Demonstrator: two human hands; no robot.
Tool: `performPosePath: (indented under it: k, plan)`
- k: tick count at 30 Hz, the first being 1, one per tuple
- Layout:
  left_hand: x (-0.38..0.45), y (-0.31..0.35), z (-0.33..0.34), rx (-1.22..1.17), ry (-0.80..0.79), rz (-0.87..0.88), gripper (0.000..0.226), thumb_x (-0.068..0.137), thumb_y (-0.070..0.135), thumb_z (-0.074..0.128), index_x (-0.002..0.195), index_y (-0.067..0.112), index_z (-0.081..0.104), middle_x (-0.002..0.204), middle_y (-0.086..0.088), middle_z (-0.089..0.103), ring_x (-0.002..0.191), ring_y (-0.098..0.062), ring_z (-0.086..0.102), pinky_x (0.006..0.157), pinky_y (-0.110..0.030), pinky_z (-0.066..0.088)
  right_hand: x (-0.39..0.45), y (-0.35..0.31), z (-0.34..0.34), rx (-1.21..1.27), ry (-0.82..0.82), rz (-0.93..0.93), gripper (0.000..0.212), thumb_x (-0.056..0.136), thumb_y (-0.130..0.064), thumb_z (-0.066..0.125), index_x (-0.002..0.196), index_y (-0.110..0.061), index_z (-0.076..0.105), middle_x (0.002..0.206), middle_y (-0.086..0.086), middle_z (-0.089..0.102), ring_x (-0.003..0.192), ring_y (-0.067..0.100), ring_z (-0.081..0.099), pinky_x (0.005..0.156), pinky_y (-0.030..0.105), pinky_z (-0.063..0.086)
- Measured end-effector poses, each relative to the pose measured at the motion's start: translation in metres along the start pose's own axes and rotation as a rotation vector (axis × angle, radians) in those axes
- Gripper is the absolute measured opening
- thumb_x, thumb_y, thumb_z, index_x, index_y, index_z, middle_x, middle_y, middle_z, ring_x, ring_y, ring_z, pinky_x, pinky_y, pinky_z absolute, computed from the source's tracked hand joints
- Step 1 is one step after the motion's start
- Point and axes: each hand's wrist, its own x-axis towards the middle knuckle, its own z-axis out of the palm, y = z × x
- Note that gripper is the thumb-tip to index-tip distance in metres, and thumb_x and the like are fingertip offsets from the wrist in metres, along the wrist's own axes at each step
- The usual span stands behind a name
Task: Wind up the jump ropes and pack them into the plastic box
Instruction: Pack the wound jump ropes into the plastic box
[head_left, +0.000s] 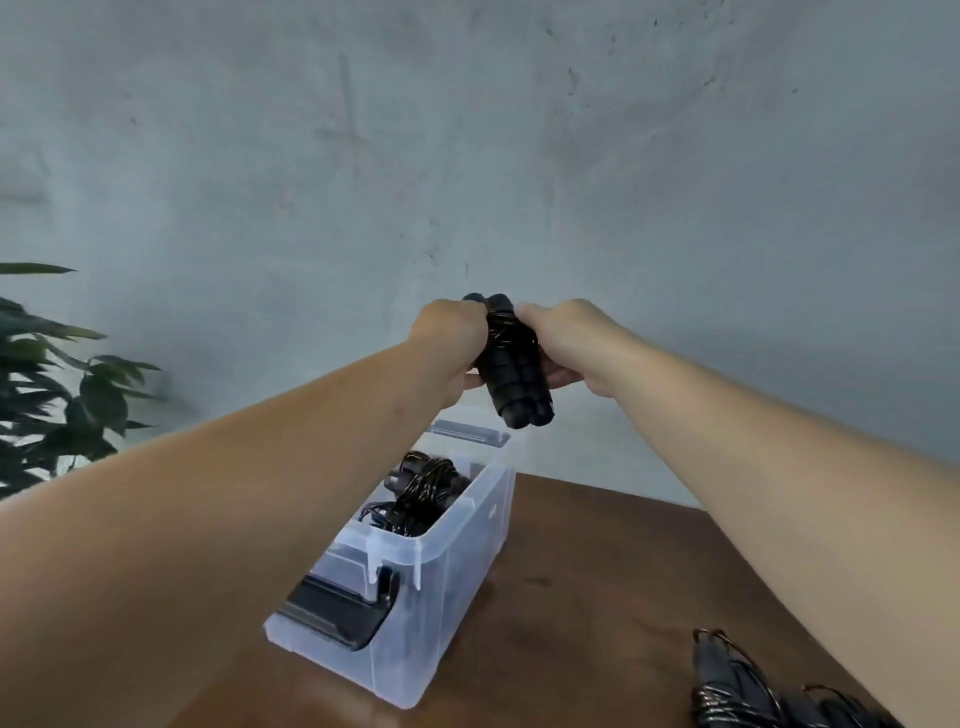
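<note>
2 black handles of a jump rope (511, 364), laid side by side with the rope wound around them near the top, are held up in the air above the far end of the plastic box (447, 587). The left hand (449, 345) has its fingers curled around the bundle from the left, and the right hand (563, 343) grips it from the right, fingertips showing underneath. Both arms reach forward from the bottom corners. The clear box stands open on a dark wooden table (597, 597), with a black latch handle (343, 608) at its near end. Inside, toward the far end, lies another wound rope (421, 493). At the lower right edge, on the table, more black ropes (737, 686) lie in a loose pile. A leafy plant (47, 374) stands at the left against a grey wall (467, 130).
</note>
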Motion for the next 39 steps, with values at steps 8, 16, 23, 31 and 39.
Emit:
performPosePath:
  k: [8,16,23,31,39]
  plan:
    - [0.052,-0.034,-0.06,0.013,-0.018,-0.098,0.024,0.101,0.009,0.042,0.078,0.017,0.045,0.079,-0.004,0.051,0.068,-0.02,0.055,0.069,-0.034,0.056,0.061,0.001,0.079,-0.14,-0.189,-0.001,0.019,0.095,-0.024,0.053,0.095,-0.009,0.064,0.08,0.007,0.065,0.06,0.022,0.062,0.055,0.026,0.053]
    - [0.076,-0.083,-0.073,0.111,-0.099,-0.484,0.02,0.096,-0.001,0.04,0.078,0.001,0.047,0.08,-0.014,0.049,0.086,-0.03,0.058,0.092,-0.048,0.05,0.088,0.041,0.12,-0.406,-0.478,0.092,0.012,0.092,-0.017,0.054,0.088,-0.009,0.063,0.082,0.007,0.063,0.068,0.024,0.061,0.068,0.03,0.054]
    - [0.095,-0.113,-0.092,0.193,-0.215,-0.779,0.044,0.099,0.006,0.041,0.14,-0.006,0.034,0.135,-0.027,0.043,0.123,-0.04,0.052,0.093,-0.054,0.047,0.098,0.067,0.143,-0.46,-0.668,0.126,0.031,0.091,-0.019,0.065,0.12,-0.01,0.059,0.087,0.007,0.056,0.068,0.019,0.055,0.068,0.028,0.058]
    - [0.095,-0.136,-0.101,0.397,-0.326,-0.857,0.042,0.101,0.005,0.036,0.141,-0.009,0.033,0.132,-0.029,0.041,0.127,-0.041,0.048,0.1,-0.05,0.044,0.092,0.074,0.162,-0.636,-0.831,0.181,0.05,0.09,-0.024,0.071,0.128,0.002,0.052,0.112,0.016,0.059,0.089,0.03,0.067,0.09,0.039,0.057]
    - [0.093,-0.141,-0.093,0.591,-0.335,-0.867,0.059,0.101,0.005,0.036,0.153,-0.001,0.009,0.147,-0.031,0.033,0.128,-0.039,0.048,0.094,-0.044,0.049,0.099,0.077,0.169,-0.629,-0.8,0.179,0.051,0.089,-0.03,0.072,0.129,-0.004,0.055,0.114,0.011,0.062,0.1,0.03,0.07,0.094,0.042,0.055]
